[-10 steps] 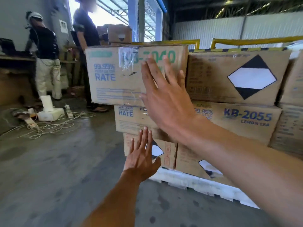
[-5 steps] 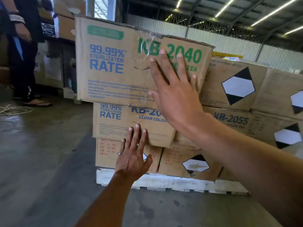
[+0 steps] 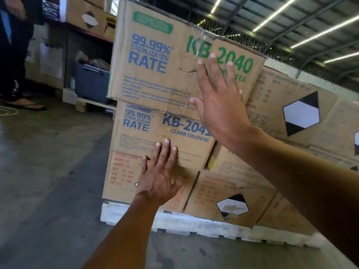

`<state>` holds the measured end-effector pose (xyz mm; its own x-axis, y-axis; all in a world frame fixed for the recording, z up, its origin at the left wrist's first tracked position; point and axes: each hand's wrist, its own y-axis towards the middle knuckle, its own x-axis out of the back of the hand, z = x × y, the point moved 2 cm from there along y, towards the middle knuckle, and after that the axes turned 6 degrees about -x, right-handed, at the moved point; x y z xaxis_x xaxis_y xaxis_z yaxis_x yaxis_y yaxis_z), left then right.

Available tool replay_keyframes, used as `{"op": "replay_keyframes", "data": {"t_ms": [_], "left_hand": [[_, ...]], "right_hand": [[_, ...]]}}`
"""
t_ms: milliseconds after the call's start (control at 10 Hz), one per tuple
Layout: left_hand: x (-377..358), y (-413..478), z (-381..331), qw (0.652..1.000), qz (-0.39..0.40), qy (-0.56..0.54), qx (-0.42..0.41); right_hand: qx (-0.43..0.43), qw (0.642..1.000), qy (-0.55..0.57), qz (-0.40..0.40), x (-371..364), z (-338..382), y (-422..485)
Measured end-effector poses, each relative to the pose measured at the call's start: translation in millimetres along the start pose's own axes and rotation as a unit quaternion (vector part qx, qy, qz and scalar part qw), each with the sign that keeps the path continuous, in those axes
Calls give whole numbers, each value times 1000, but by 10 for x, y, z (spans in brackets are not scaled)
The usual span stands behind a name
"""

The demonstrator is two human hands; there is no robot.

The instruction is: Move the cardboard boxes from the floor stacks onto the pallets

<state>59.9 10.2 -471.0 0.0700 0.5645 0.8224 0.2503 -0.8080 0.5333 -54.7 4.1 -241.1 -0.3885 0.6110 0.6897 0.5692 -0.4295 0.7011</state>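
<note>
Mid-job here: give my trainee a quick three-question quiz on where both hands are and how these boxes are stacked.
1. True or false: the right hand lies flat, fingers straight, against the KB-2040 box.
2. The left hand reaches up with its fingertips onto which thing? A) the KB-2041 box B) the floor C) a roll of tape
3. Fill in: the lowest boxes rest on a white ____.
Key: 1 true; 2 A; 3 pallet.
</note>
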Motion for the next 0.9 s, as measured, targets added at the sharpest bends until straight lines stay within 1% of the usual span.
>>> {"op": "replay_keyframes", "data": {"t_ms": [300, 400, 600, 700, 800, 900], "left_hand": [[-66, 67, 133, 1000, -6, -8, -26], [-72, 85, 163, 999, -6, -5, -32], [-131, 136, 212, 998, -34, -17, -40], [-163, 121, 215, 998, -44, -2, -39], [-150, 60, 223, 996, -76, 21, -39], [-257, -133, 211, 995, -77, 8, -55]], "right_hand": [[-5, 1000, 11, 15, -339, -20, 338], [-6, 1000, 7, 6, -449, -19, 433], [-12, 1000, 9, 0, -594, -30, 547], [-9, 1000, 2, 1, -632, -37, 562], [-16, 1000, 5, 15, -577, -16, 552], [3, 1000, 21, 1, -522, -44, 411]]}}
